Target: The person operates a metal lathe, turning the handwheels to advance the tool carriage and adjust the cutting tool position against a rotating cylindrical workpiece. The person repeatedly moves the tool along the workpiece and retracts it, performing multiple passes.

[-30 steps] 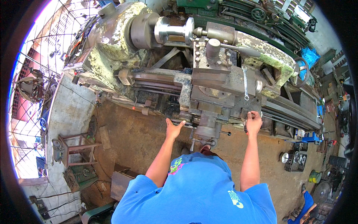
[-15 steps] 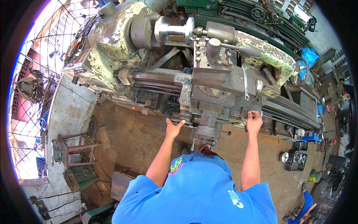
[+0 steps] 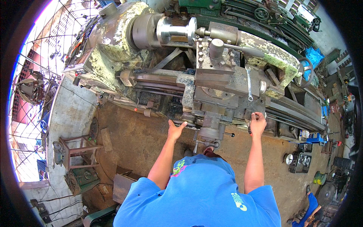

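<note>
A large metal lathe fills the view ahead of me. My left hand (image 3: 176,130) grips the rim of the carriage handwheel (image 3: 193,125), thumb along it; the other fingers are partly hidden. At the carriage's right side, my right hand (image 3: 258,124) is closed on a small lever, mostly covered by the fingers. A shiny spool-shaped workpiece (image 3: 176,30) sits between the chuck (image 3: 145,31) and the tailstock centre (image 3: 201,32). Behind my hands stands the square tool post (image 3: 215,62) with its long clamping handle (image 3: 247,50).
A combination spanner (image 3: 249,84) lies on the carriage. Below it, the cross-slide crank (image 3: 206,144) juts toward my body. Another green lathe (image 3: 261,22) stands behind. At left are a wooden stand (image 3: 80,152) and a wall; black crates (image 3: 300,162) and a person's blue-clothed limb (image 3: 312,204) are at right.
Both hands keep the same places and grips. The chuck's surface looks slightly different, as if turned; the carriage shows no visible shift.
</note>
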A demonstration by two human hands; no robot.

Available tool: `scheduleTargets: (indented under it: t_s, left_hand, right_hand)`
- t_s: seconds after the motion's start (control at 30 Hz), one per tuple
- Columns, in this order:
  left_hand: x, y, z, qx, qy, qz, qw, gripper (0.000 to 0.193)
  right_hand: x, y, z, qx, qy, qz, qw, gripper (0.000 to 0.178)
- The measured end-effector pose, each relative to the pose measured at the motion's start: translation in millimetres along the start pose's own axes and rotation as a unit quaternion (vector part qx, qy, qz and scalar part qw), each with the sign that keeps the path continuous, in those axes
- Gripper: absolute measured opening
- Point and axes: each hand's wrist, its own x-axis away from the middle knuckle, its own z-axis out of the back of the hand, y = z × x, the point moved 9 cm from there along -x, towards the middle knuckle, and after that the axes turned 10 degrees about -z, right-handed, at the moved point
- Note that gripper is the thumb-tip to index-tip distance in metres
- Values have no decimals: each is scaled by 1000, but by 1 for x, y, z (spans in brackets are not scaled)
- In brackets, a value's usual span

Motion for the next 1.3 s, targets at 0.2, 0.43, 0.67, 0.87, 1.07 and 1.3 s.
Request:
scheduleTargets:
  t_s: [0.2,0.43,0.67,0.87,1.07,1.3]
  left_hand:
    - [-5,-9,-3,21,-1,-4,1000,127]
    - [-6,-8,-1,22,-6,-5,1000,127]
    - [-8,-10,-1,24,-13,-8,1000,128]
    - [0,1,4,30,-14,4,999,129]
    - [-2,-21,11,201,-37,-72,976,104]
    - [38,-273,47,-304,-140,88,938,63]
  right_hand:
    - [0,2,0,-4,0,-7,1000,16]
    - [-2,6,-3,-3,-6,-19,1000,16]
    - [-2,5,-2,-10,-4,-8,1000,16]
    - [-2,6,-3,-10,-6,-9,1000,17]
    - [-4,6,-3,-7,4,5,1000,18]
    - [0,1,-3,6,9,8,1000,18]
